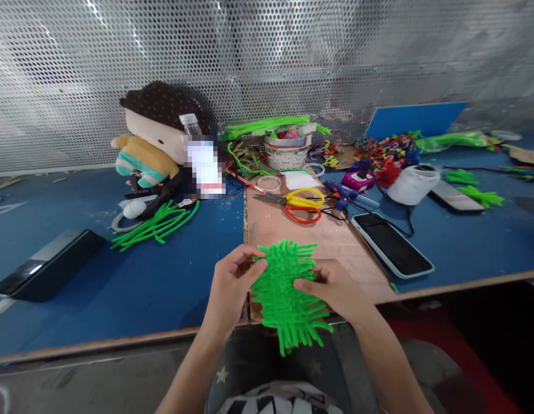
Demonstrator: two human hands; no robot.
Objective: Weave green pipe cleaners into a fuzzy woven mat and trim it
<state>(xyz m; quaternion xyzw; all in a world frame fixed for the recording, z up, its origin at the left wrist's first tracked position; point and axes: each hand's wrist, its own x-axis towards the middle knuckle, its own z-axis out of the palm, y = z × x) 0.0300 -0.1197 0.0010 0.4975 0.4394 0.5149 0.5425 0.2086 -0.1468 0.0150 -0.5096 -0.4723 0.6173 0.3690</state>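
Observation:
A woven mat of bright green pipe cleaners (pixel 286 293) is held up over the table's front edge, its loose ends sticking out on every side. My left hand (pixel 236 282) pinches its upper left edge between thumb and fingers. On the right edge, my right hand (pixel 333 284) grips it with the thumb on top and the fingers behind. Beyond the mat lie scissors (pixel 295 201) with yellow and red handles. A loose bunch of green pipe cleaners (pixel 157 224) rests to the left on the blue tabletop.
A phone (pixel 391 244) lies at the right, near a blue glue gun (pixel 340 192) and a white roll (pixel 413 184). Behind stand a white basket (pixel 287 154) and a plush doll (pixel 152 135). A dark box-like object (pixel 49 264) sits at the left.

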